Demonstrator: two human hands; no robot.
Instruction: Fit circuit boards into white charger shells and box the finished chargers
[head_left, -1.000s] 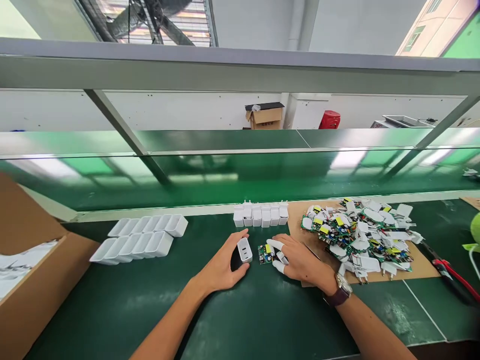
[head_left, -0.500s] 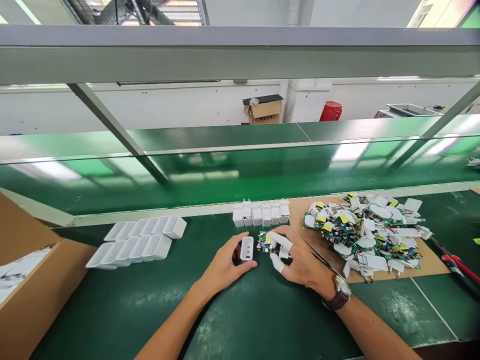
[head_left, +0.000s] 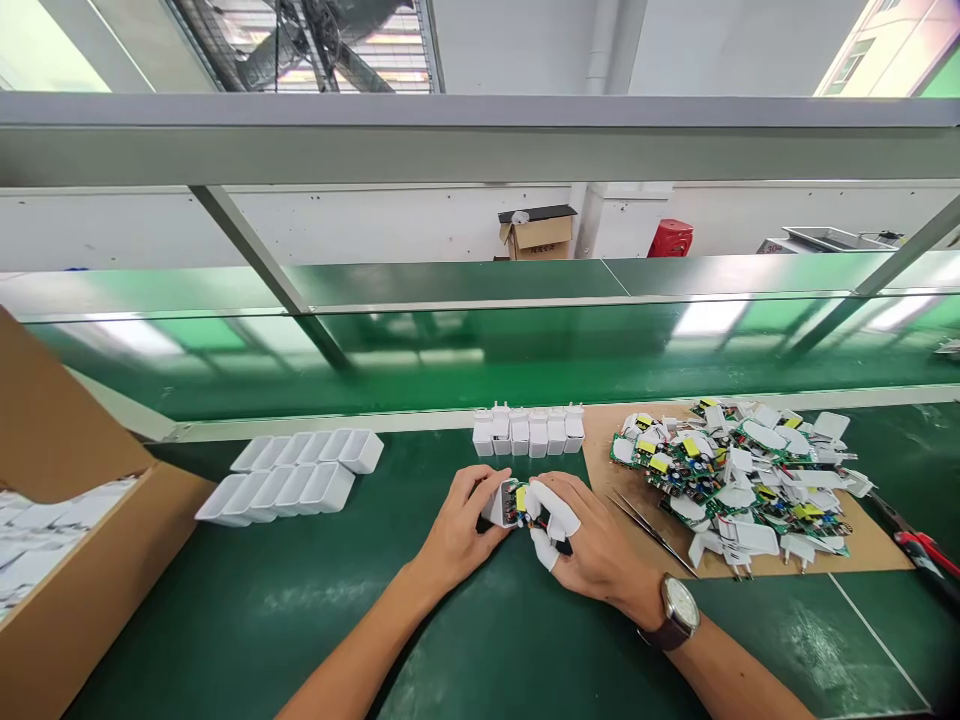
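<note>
Green circuit board with a yellow-wrapped component (head_left: 520, 500): a crooked fit at the housing's mouth looks like the chief risk

Take the board as the centre of a clock dial, with twelve pointing away from the person. The board is at the mouth of a small white plastic housing (head_left: 495, 507), between the two hands and near the middle of a dark green tabletop (head_left: 450, 650). Just on the nine o'clock side, the bare left hand (head_left: 463, 520) is curled narrow round the housing. Between three and four, the right hand (head_left: 589, 527), wearing white finger covers (head_left: 556, 505), pinches the board's near end; the fingers hide the exact contact. How far the board reaches into the housing cannot be told.

A tilted board could catch on the rim, and extra pressure might then bend a component. A loose left grip could let the housing twist; the smooth covers could slip.

Slim dark metal tweezers (head_left: 652, 535) lie between three and four on a brown cardboard sheet (head_left: 874, 557), close enough that a sideways swing of the right hand might knock them. At three, a loose heap of green boards and white plastic parts (head_left: 735, 480) could slide if brushed. At twelve, a forward slip could topple the row of white plastic casings (head_left: 529, 435).
</note>
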